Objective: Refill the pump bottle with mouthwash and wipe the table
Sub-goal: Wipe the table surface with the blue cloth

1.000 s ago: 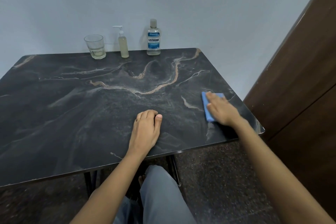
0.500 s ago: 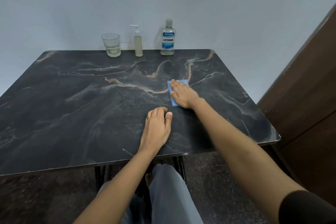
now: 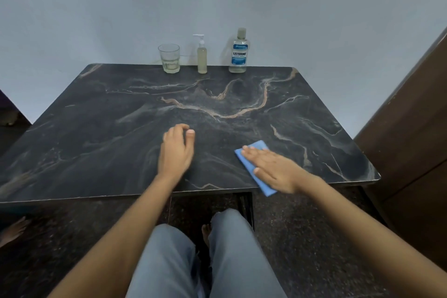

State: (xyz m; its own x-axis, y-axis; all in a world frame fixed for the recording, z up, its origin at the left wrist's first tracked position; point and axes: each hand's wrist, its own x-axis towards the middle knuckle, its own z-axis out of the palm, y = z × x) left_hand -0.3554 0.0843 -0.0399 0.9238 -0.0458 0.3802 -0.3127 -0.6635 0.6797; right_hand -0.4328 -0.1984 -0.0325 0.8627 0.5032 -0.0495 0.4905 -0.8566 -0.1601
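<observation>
A dark marble-patterned table (image 3: pixel 121 128) fills the view. At its back edge stand a clear pump bottle (image 3: pixel 202 57) with pale liquid and a mouthwash bottle (image 3: pixel 239 52) with a blue label. My right hand (image 3: pixel 278 169) lies flat with straight fingers, pressing a blue cloth (image 3: pixel 256 150) onto the table near the front edge; the cloth's near corner hangs over the edge. My left hand (image 3: pixel 176 150) rests on the table at centre front, its fingers loosely curled and holding nothing.
A drinking glass (image 3: pixel 169 58) with a little liquid stands left of the pump bottle. A brown wooden panel (image 3: pixel 411 116) rises at the right, a pale wall behind. My knees are below the front edge.
My right hand has slid the blue cloth from the table's middle back toward the front right edge. The left hand stays in place, its fingers now a little more curled.
</observation>
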